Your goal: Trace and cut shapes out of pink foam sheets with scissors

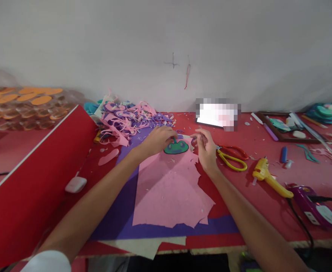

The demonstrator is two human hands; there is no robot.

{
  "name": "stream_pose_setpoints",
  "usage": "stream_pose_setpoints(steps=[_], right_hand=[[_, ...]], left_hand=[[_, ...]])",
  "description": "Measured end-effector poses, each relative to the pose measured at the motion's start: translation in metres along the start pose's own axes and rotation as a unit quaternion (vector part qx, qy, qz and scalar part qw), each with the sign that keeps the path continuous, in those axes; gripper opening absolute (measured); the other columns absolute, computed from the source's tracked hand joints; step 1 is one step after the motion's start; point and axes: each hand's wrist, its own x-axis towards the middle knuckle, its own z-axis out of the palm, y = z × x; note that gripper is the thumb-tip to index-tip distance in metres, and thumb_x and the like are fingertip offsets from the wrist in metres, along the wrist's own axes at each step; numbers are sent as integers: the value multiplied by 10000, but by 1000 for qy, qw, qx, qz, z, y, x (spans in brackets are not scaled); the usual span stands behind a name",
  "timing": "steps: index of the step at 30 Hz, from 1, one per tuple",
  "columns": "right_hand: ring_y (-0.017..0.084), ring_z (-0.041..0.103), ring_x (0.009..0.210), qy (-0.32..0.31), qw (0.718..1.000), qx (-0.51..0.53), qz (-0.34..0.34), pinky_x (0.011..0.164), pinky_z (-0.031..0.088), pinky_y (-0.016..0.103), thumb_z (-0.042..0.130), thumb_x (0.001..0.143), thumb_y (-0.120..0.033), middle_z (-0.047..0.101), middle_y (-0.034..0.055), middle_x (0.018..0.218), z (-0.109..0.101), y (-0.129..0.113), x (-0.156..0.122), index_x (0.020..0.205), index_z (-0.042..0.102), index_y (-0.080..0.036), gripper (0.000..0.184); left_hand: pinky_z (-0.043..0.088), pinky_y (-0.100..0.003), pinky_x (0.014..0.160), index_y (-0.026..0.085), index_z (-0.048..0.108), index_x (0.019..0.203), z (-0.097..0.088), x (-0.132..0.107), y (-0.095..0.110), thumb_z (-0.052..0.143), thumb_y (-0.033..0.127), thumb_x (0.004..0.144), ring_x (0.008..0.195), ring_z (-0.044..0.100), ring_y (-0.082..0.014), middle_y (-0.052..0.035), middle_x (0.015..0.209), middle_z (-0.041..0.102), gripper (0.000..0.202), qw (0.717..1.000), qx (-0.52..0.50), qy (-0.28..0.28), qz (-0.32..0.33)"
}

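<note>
A green felt cutout [176, 147] with a dark outline and purple-grey spots lies near the far edge of a pink felt sheet [168, 189]. My left hand [160, 139] reaches it from the left, its fingertips closed at the cutout's top edge. Just right of the cutout is my right hand [207, 149], fingers curled in a pinch; what they hold, if anything, is too small to make out. Under the pink sheet, whose right and near edges are jagged, lies a purple sheet [111, 211].
Felt scraps [126, 117] are heaped at the back left, beside a red board [38, 181]. At right lie scissors [233, 162] with red and yellow handles, a yellow glue gun [270, 179], a purple power strip [314, 207] and a brown frame [284, 138]. A white case [76, 184] sits left.
</note>
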Motion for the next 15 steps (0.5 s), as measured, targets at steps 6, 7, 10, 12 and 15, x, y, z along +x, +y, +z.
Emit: stream_pose_setpoints(steps=[6,7,10,12,15], right_hand=[[232,673,931,-99,992,-80,-4,850,504,395,521,974,-294,731,72,1048,-1,9,1,1113,585,-263,157],[250,662,960,-105,987,-118,-13,864,494,410,525,954,-259,728,75,1031,-1,10,1,1088,599,-260,153],[287,626,985,-122,970,-206,-34,866,470,432,524,905,-181,718,78,965,-1,12,1,1022,628,-257,174],[289,613,970,-133,965,-221,-40,854,463,428,510,904,-167,715,78,950,-1,12,1,1009,629,-256,182],[276,607,921,-124,970,-209,-27,833,458,419,508,955,-259,698,71,902,0,9,1,980,619,-253,114]], left_hand=[[444,-332,863,195,711,976,0,0,3,520,111,910,992,640,-214,-63,1030,717,219,1000,-4,0,7],[445,-333,859,196,710,971,0,0,3,513,113,912,987,640,-214,-63,1023,715,222,1000,-5,-2,6],[451,-333,866,196,706,971,-1,-1,2,497,125,919,991,638,-211,-65,1018,716,227,1000,-17,2,9],[454,-331,869,193,705,967,-3,-1,2,494,129,919,986,637,-208,-66,1017,717,226,1000,-27,6,10],[456,-327,872,187,704,942,-7,-2,3,500,123,907,962,637,-202,-63,996,718,217,999,-41,9,7]])
